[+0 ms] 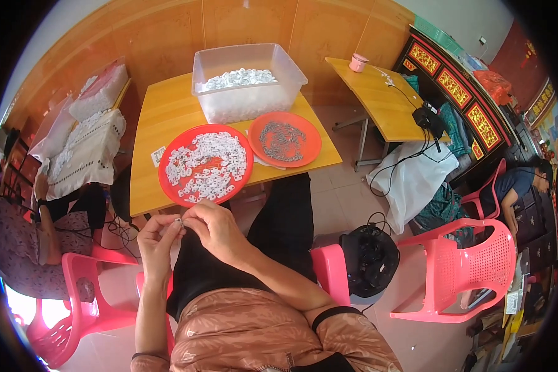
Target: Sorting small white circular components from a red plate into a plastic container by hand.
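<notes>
My left hand (157, 239) and my right hand (212, 224) meet over my lap, just in front of the wooden table's (167, 111) near edge. Between their fingertips they pinch a small white plastic piece (178, 220). Straight ahead on the table lies a red plate (170, 186) heaped with several white plastic pieces (206, 162). To its right an orange plate (310, 139) holds a pile of small grey metal parts (282, 139). Behind both stands a clear plastic tub (248, 84) with more white pieces inside.
A second wooden table (378, 99) stands at the right with a pink cup (358, 62) and cables. A pink plastic chair (471, 266) and a black bag (369, 260) are to my right. One person sits at the left, another at far right.
</notes>
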Available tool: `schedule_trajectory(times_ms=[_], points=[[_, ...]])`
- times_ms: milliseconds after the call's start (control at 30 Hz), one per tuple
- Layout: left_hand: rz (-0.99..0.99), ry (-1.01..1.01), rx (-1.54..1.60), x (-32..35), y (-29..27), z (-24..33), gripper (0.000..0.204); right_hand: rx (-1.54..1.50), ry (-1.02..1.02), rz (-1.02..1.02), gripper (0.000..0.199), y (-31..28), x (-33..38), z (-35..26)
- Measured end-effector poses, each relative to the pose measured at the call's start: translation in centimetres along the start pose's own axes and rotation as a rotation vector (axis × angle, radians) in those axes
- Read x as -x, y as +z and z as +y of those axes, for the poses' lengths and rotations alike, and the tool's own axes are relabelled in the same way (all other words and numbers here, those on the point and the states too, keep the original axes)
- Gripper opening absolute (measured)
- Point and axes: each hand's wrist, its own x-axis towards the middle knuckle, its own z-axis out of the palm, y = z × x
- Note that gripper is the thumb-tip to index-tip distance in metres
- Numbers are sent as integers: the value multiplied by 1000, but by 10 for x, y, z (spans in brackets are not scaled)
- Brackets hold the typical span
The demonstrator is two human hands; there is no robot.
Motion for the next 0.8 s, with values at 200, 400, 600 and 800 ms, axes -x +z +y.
schedule_trajectory(times_ms=[200,400,600,800], points=[[39,47,-22,3,5,-7,9,13,15,-4,4,0,1,2],[11,-26,27,-3,2,-13,11,3,85,-48,5,-6,-3,-4],[-15,-200,236,-16,-12,-38,13,29,257,-92,13,-18,-11,18],[16,-239,451,-28,-28,-66,15,204,198,-12,11,-21,-56,46]])
